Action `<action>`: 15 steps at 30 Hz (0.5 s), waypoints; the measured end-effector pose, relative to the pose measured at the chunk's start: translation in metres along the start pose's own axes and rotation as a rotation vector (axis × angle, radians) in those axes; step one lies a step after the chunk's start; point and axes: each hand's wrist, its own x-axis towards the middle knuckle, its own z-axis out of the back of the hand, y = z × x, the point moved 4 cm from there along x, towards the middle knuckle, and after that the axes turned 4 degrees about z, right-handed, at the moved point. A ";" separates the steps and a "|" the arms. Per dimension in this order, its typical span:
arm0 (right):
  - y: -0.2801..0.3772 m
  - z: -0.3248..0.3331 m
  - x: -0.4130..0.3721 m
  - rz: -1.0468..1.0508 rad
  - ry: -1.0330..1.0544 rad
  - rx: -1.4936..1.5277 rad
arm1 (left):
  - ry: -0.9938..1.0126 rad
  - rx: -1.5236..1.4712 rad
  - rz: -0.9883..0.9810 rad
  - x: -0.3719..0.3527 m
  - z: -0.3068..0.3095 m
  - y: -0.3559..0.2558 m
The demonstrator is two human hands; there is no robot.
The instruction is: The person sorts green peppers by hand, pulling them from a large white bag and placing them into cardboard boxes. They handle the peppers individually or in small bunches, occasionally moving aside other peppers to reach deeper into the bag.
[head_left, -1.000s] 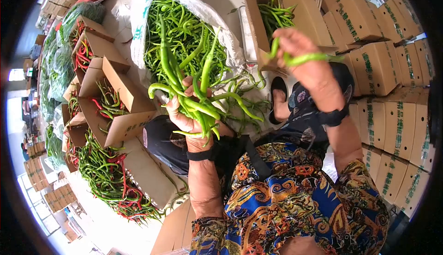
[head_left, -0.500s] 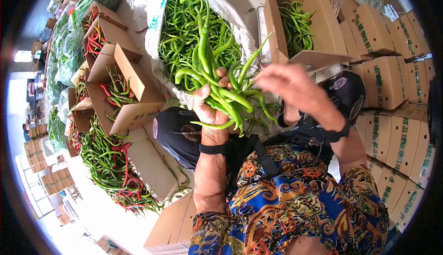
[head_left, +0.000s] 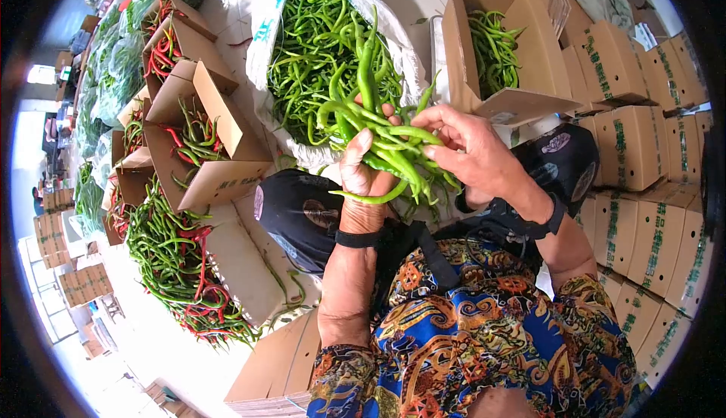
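My left hand point(head_left: 363, 167) is wrapped round a bunch of long green peppers point(head_left: 393, 153), held above my lap in front of the open sack. The fingers of my right hand point(head_left: 467, 150) pinch a green pepper at the right side of this bunch. Beyond the bunch, a white woven sack point(head_left: 261, 55) lies open, full of loose green peppers point(head_left: 310, 63). An open cardboard box point(head_left: 541, 47) with some green peppers point(head_left: 493, 51) inside stands right of the sack.
Boxes point(head_left: 204, 176) of red and green peppers stand at the left, with a pile of mixed peppers point(head_left: 162, 255) nearer me. Closed cartons point(head_left: 628, 146) are stacked along the right. Bagged greens point(head_left: 113, 78) lie far left. Flat cardboard point(head_left: 276, 365) is at the bottom.
My right hand has moved left to the bunch, and its fingers have closed on a pepper there. My left hand and the bunch have shifted slightly right in view.
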 end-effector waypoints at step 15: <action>0.017 0.032 0.012 0.175 -0.280 -0.239 | -0.066 0.115 0.148 0.001 -0.001 0.019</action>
